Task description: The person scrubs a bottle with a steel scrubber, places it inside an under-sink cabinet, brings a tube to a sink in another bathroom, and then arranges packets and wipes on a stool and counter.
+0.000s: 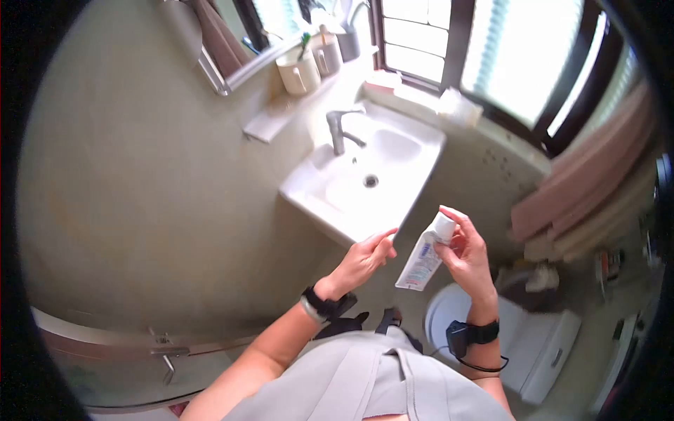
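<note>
A white tube [421, 259] with printed text is in my right hand [467, 252], whose fingers are wrapped round its white cap end at the top. The tube tilts, its flat end pointing down and left. My left hand [361, 263] is closed, fingers curled together, near the front corner of the white sink [316, 203]; what it holds, if anything, is too small to make out. A gap separates my left hand from the tube. Black bands circle both wrists.
A metal faucet [338, 133] stands on the sink. Cups [298, 74] with brushes rest on a shelf [270, 123] below a mirror. A toilet [540, 351] is at lower right, and towels [586, 168] hang beside the window.
</note>
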### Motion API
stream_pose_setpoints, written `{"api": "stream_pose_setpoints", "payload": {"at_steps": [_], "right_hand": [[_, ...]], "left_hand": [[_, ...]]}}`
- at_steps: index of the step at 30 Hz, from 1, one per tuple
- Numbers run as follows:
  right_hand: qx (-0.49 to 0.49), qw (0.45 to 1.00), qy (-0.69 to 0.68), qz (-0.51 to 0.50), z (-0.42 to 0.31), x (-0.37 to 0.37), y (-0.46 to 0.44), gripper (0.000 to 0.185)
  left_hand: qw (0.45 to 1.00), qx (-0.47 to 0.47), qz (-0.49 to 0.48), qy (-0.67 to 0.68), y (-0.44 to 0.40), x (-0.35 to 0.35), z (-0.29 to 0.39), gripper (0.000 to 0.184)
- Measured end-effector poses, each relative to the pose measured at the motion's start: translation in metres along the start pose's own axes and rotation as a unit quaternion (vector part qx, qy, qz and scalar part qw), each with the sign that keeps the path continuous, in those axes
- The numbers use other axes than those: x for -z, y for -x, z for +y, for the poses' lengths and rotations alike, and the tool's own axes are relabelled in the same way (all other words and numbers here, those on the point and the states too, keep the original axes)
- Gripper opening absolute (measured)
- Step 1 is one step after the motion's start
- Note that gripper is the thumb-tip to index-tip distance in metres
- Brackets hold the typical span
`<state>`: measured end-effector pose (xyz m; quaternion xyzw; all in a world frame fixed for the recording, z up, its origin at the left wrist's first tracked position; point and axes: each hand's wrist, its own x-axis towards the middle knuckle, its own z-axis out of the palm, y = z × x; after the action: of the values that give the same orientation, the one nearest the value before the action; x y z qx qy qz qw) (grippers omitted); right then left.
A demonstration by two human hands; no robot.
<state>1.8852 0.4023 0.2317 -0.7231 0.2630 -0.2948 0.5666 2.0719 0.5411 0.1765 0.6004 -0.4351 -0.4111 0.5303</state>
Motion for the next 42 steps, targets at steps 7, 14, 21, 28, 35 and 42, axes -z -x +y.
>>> {"api": "stream_pose_setpoints", "payload": {"at_steps": [7,14,21,28,35,42], "right_hand": [[0.164,0.986,-0.023,0.012,-0.055,0.055,-0.187,0.06],[0.37,0.925,-0.044,0.08,-0.129,0.026,-0.357,0.057],[0.451,0.884,-0.008,0.123,-0.153,0.017,-0.551,0.052],[0.493,0.865,0.03,0.092,-0.135,0.017,-0.645,0.057],[0.524,0.845,-0.092,0.05,-0.152,0.034,-0.639,0.055],[0.533,0.846,-0.007,-0.023,-0.143,0.0,-0.623,0.054]], "left_hand": [[0.987,0.056,0.151,-0.021,-0.033,0.076,0.007,0.034],[0.951,0.038,0.305,0.036,-0.064,0.159,-0.011,0.033],[0.921,0.07,0.383,0.013,-0.116,0.133,-0.006,0.031],[0.864,0.108,0.491,0.02,-0.165,0.052,0.001,0.032],[0.837,0.117,0.533,0.044,-0.195,-0.006,0.006,0.033],[0.828,0.127,0.545,0.038,-0.19,-0.03,0.006,0.033]]}}
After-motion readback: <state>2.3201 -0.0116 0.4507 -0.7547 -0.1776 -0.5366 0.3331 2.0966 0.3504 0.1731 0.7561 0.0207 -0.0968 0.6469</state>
